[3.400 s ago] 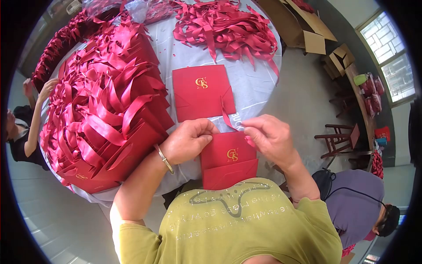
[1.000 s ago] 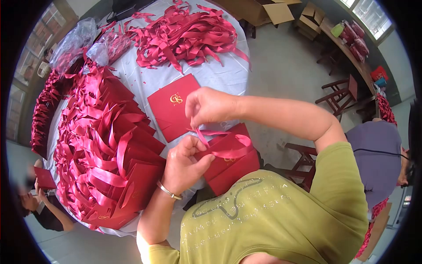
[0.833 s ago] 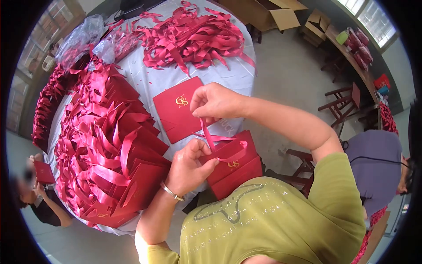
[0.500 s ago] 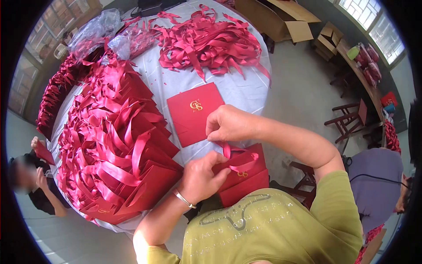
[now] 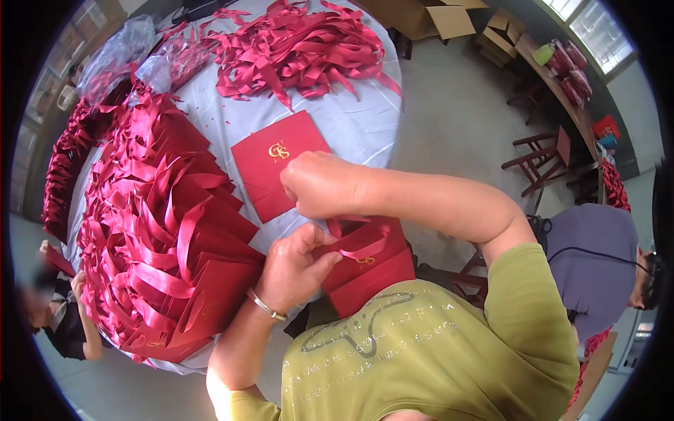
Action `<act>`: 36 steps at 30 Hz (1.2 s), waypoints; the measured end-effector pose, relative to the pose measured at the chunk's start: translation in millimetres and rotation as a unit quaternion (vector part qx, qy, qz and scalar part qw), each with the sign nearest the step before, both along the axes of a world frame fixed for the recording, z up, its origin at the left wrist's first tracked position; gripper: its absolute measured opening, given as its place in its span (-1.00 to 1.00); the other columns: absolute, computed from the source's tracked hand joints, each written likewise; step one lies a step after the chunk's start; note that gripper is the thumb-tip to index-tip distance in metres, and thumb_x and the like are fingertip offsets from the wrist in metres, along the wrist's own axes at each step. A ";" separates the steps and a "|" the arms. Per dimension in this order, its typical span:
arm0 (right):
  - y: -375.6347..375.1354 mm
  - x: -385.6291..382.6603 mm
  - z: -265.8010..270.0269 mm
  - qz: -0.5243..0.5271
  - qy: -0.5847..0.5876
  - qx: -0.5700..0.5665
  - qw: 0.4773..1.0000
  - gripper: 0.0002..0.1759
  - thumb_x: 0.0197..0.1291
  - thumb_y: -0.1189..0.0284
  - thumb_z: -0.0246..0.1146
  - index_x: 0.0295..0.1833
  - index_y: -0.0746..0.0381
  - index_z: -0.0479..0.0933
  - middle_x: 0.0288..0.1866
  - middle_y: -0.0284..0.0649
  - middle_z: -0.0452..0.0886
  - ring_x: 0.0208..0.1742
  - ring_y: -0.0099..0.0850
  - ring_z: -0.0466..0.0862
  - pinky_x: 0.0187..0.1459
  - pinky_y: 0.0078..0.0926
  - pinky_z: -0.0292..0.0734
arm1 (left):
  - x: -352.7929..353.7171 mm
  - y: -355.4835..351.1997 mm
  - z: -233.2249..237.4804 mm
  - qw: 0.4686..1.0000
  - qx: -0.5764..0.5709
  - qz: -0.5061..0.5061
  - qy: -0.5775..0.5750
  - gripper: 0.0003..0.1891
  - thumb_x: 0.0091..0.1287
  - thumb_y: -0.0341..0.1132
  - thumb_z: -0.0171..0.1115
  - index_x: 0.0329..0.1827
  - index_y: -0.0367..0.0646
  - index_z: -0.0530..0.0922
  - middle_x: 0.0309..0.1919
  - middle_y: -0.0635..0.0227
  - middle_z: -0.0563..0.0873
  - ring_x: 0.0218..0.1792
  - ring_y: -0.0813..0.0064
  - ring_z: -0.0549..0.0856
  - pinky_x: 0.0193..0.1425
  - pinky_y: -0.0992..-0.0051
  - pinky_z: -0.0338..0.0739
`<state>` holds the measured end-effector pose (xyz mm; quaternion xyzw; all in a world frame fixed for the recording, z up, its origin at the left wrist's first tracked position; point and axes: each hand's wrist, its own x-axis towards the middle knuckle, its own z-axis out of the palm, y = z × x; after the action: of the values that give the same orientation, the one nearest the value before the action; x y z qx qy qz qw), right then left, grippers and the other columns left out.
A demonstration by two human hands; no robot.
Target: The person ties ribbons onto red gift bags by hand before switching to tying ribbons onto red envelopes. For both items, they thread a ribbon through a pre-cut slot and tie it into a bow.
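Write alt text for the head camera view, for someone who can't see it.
A left hand grips a red paper bag at the table edge while the right hand pinches its red ribbon. A flat bag, stacked ribboned bags and loose ribbons lie on the table.

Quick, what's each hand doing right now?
Left hand: closed, fingers pinching the bag.
Right hand: closed on the ribbon.
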<state>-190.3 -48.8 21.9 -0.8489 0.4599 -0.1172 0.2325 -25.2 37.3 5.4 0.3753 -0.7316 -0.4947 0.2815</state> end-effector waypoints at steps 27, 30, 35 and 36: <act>44.4 -104.4 0.1 -0.318 -0.371 0.045 0.871 -0.76 0.26 0.35 0.44 -0.18 0.31 0.63 -0.41 -0.38 0.66 -0.48 -0.66 0.57 -0.45 -0.61 0.52 | -0.2 -1.1 -6.3 0.993 -0.040 0.090 -0.070 -0.77 0.11 -0.38 0.51 -0.22 -0.24 0.67 -0.35 0.06 0.77 -0.29 0.07 0.77 -0.18 0.28 0.65; 101.3 -127.2 -24.7 -0.329 -0.355 0.160 0.860 -0.82 0.29 0.38 0.41 -0.20 0.28 0.63 -0.38 -0.38 0.67 -0.43 -0.67 0.59 -0.38 -0.64 0.53 | 0.0 -0.4 0.9 0.987 -0.068 0.096 -0.110 -0.77 0.10 -0.39 0.51 -0.22 -0.24 0.68 -0.29 0.05 0.76 -0.23 0.05 0.76 -0.14 0.24 0.65; 196.7 -127.8 -75.8 -0.230 -0.462 0.395 0.760 -0.57 0.29 0.34 0.44 0.15 0.34 0.53 0.04 -0.30 0.69 0.05 -0.56 0.63 0.12 -0.46 0.58 | 0.9 -3.0 -9.7 0.982 -0.132 0.103 -0.089 -0.76 0.06 -0.47 0.52 -0.23 -0.28 0.66 -0.35 0.14 0.70 -0.41 0.30 0.69 -0.30 0.41 0.57; 205.9 -111.6 -66.4 -0.251 -0.479 0.382 0.749 -0.58 0.30 0.35 0.43 0.15 0.34 0.54 0.04 -0.30 0.69 0.04 -0.56 0.64 0.12 -0.45 0.58 | 0.5 -2.8 -9.5 0.982 -0.128 0.105 -0.087 -0.75 0.06 -0.46 0.53 -0.23 -0.29 0.65 -0.34 0.14 0.70 -0.40 0.31 0.70 -0.30 0.40 0.58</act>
<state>-301.8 157.1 -44.5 -0.3759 0.4909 -0.3777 0.6893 -24.7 34.5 -4.1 0.4527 -0.7671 -0.3298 0.3127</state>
